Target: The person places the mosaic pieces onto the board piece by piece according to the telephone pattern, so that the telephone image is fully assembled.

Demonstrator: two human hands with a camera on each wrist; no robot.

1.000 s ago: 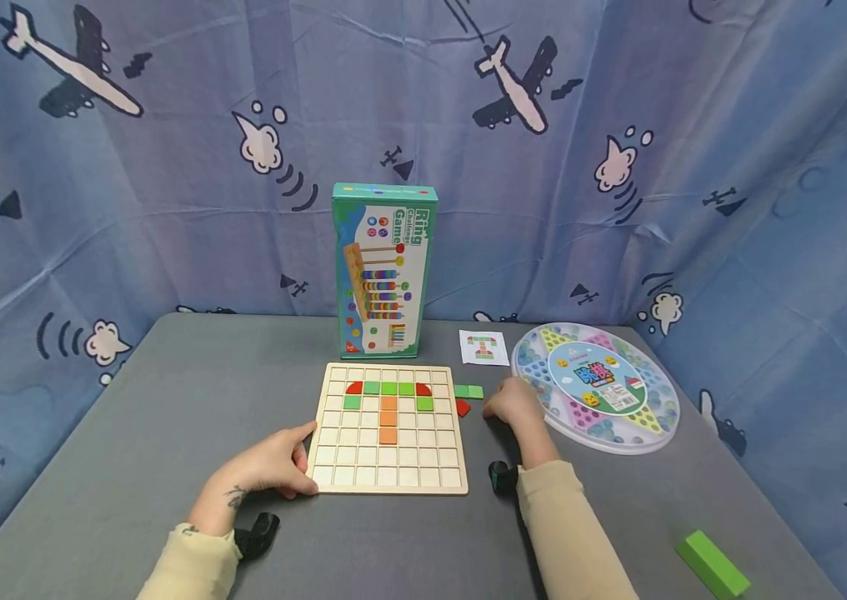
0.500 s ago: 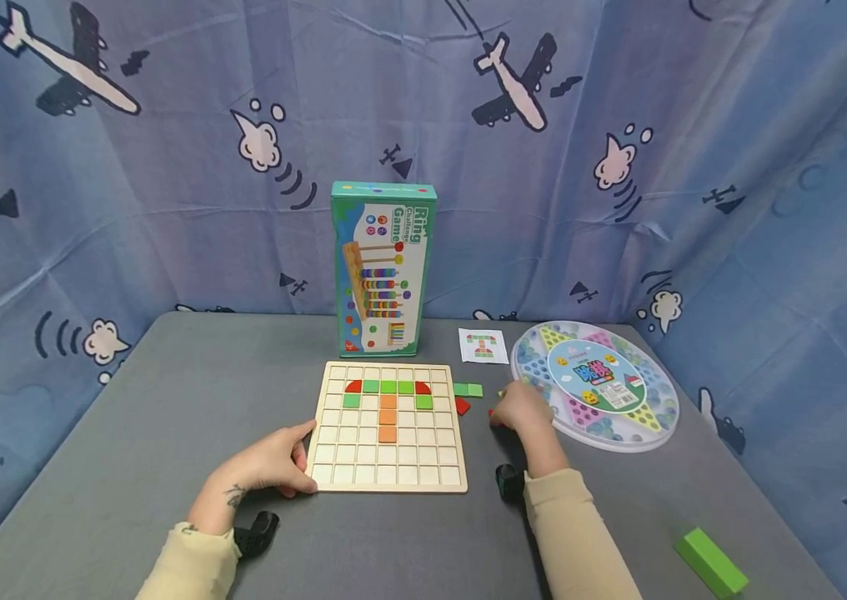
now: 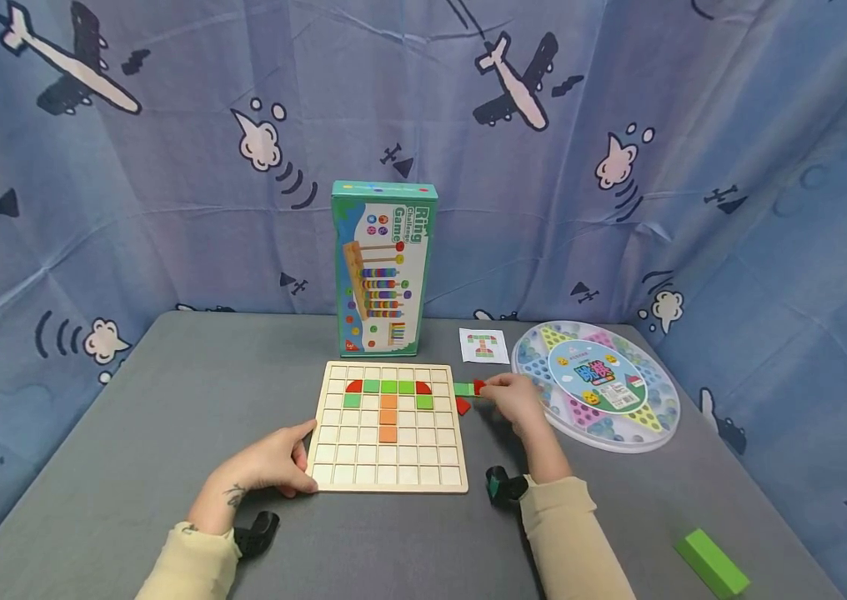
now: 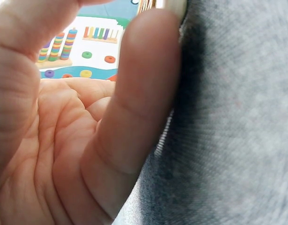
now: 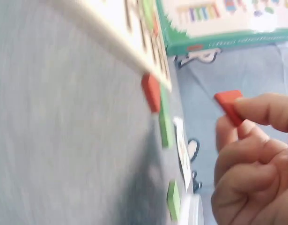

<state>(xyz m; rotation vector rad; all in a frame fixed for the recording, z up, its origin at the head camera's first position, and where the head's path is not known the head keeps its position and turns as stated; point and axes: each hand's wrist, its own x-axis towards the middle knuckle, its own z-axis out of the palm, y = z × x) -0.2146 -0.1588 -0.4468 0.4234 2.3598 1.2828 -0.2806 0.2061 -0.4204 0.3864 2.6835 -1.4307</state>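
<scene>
A wooden grid board (image 3: 408,477) lies on the table, with red, green and orange tiles in its upper squares. My left hand (image 3: 266,462) rests at the board's left edge, its index finger on the side and thumb at the near corner. In the left wrist view the thumb (image 4: 146,79) lies straight against that edge. Right of the board, my right hand (image 3: 517,402) pinches a small red tile (image 5: 229,104) between thumb and fingers, raised above the table. Another red tile (image 3: 463,406) and green tiles (image 3: 463,389) lie beside the board's right edge.
A pattern card (image 3: 483,347) lies behind the green tiles. To the right is a round Chinese checkers board (image 3: 598,387). A tall game box (image 3: 384,271) stands behind the grid board. One green block (image 3: 712,563) sits at the near right. A separate green tile (image 5: 173,200) lies nearer the round board.
My right hand first shifts slightly right, then comes back left and up with the red tile now showing at its fingertips. The left hand and the board stay put.
</scene>
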